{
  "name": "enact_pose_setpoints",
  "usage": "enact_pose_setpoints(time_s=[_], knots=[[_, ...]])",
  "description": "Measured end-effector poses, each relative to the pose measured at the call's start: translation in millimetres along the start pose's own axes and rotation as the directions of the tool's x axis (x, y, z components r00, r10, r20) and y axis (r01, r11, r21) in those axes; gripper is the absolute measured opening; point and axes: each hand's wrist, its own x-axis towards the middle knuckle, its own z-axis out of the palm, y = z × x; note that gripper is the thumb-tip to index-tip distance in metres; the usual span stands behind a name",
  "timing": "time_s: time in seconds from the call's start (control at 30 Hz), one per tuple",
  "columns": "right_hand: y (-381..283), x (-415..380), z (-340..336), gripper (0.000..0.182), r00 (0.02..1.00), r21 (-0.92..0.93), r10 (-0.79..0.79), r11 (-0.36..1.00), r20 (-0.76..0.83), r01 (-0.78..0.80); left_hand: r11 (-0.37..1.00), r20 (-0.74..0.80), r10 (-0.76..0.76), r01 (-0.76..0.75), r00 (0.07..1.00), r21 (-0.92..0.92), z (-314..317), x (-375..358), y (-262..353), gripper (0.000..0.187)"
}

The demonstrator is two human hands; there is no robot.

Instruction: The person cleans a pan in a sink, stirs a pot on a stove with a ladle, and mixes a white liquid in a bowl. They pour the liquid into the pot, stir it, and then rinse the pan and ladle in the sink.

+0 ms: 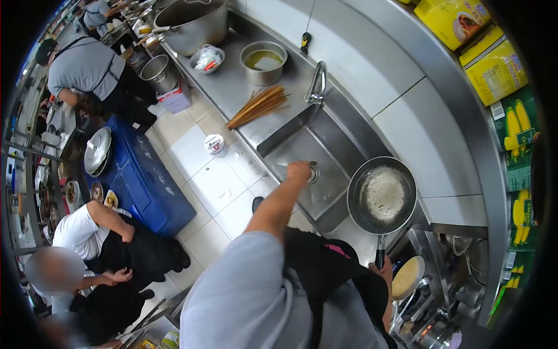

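My right hand (383, 271) grips the black handle of a frying pan (354, 195). Pale, foamy liquid (385, 196) covers the middle of the pan, which is beside the sink's right edge. My left hand (299, 172) reaches over the steel sink (334, 200), next to the round drain (314, 173). Its fingers are curled closed, and whatever they may hold is hidden. Beyond the basin stands a tap (317, 87). A bundle of thin wooden sticks (258, 107) lies on the counter left of the sink.
On the steel counter stand a pot of yellowish liquid (263, 61), a small bowl (207, 58) and a large pot (195, 26). Another pan (408, 278) with pale yellow content is at my right. A blue chest (145, 180) and several people occupy the left side.
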Motion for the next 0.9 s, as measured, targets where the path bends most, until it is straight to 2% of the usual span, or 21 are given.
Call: enact_pose_setpoints(time_s=[0.03, 0.1, 0.13, 0.2, 0.23, 0.3, 0.37, 0.4, 0.47, 0.5, 0.57, 0.63, 0.7, 0.73, 0.8, 0.87, 0.9], knots=[[-2.8, -0.4, -1.9, 0.022, 1.000, 0.005, 0.004, 1.000, -0.019, -0.004, 0.995, -0.056, 0.095, -0.095, 0.994, 0.000, -21.3, -5.5, -4.0, 0.026], [-21.2, -7.3, -2.8, 0.022, 0.979, 0.137, 0.185, 0.971, 0.085, -0.196, 0.962, -0.147, 0.273, -0.272, 0.951, 0.025, -55.5, -0.9, -13.0, 0.025], [-20.8, -8.3, -1.4, 0.023, 0.973, 0.183, 0.199, 0.959, 0.119, -0.218, 0.936, -0.181, 0.351, -0.349, 0.919, 0.044, -71.7, 11.3, -17.2, 0.025], [-24.2, -8.2, 0.4, 0.023, 0.958, 0.254, 0.241, 0.928, 0.155, -0.274, 0.866, -0.384, 0.491, -0.486, 0.782, 0.117, -107.3, 40.2, -20.2, 0.027], [-27.0, -7.3, 1.8, 0.024, 0.941, 0.316, 0.271, 0.892, 0.202, -0.325, 0.859, -0.361, 0.509, -0.489, 0.781, 0.155, -129.6, 60.9, -15.3, 0.030], [-36.3, -4.5, 6.5, 0.023, 0.937, 0.327, 0.280, 0.883, 0.208, -0.337, 0.843, -0.338, 0.538, -0.503, 0.772, 0.194, -166.6, 86.4, -3.0, 0.032], [-44.4, -2.3, 10.6, 0.023, 0.925, 0.330, 0.294, 0.872, 0.241, -0.363, 0.886, -0.498, 0.332, -0.446, 0.801, -0.126, -195.9, 93.0, 9.3, 0.034], [-42.1, -0.9, 15.2, 0.022, 0.926, 0.354, 0.288, 0.862, 0.245, -0.362, 0.880, -0.496, 0.343, -0.458, 0.798, -0.129, -205.8, 95.6, 12.4, 0.034], [-46.2, 0.3, 20.9, 0.021, 0.917, 0.398, 0.300, 0.832, 0.263, -0.386, 0.884, -0.330, 0.376, -0.442, 0.866, -0.154, -221.7, 105.3, 12.7, 0.027], [-50.5, 1.1, 22.6, 0.021, 0.907, 0.403, 0.325, 0.817, 0.267, -0.412, 0.877, -0.329, 0.388, -0.454, 0.861, -0.157, -214.6, 126.7, 6.2, 0.027], [-53.7, 2.0, 25.3, 0.021, 0.904, 0.401, 0.332, 0.815, 0.270, -0.419, 0.733, -0.247, 0.679, -0.621, 0.691, 0.278, -185.4, 175.2, -10.2, 0.028], [-55.6, 1.0, 29.5, 0.021, 0.904, 0.469, 0.321, 0.776, 0.282, -0.422, 0.760, -0.279, 0.649, -0.591, 0.708, 0.269, -175.1, 173.1, -10.8, 0.030], [-61.2, -2.5, 30.0, 0.021, 0.904, 0.460, 0.325, 0.781, 0.277, -0.422, 0.820, -0.270, 0.572, -0.537, 0.774, 0.199, -160.1, 168.8, -12.8, 0.033], [-65.6, -2.4, 29.2, 0.020, 0.896, 0.447, 0.350, 0.778, 0.274, -0.441, 0.820, -0.265, 0.572, -0.537, 0.777, 0.198, -156.1, 152.2, -17.5, 0.033], [-68.8, 0.6, 30.5, 0.020, 0.889, 0.434, 0.368, 0.778, 0.272, -0.454, 0.796, -0.150, 0.591, -0.543, 0.793, 0.267, -141.2, 106.1, -34.8, 0.032], [-66.8, 1.7, 34.3, 0.019, 0.883, 0.448, 0.382, 0.762, 0.272, -0.468, 0.854, -0.457, 0.486, -0.517, 0.745, 0.067, -97.1, 79.5, -51.2, 0.033], [-70.1, 2.6, 34.3, 0.019, 0.882, 0.447, 0.383, 0.762, 0.274, -0.469, 0.855, -0.456, 0.485, -0.515, 0.746, 0.066, -76.5, 70.6, -55.9, 0.033]])
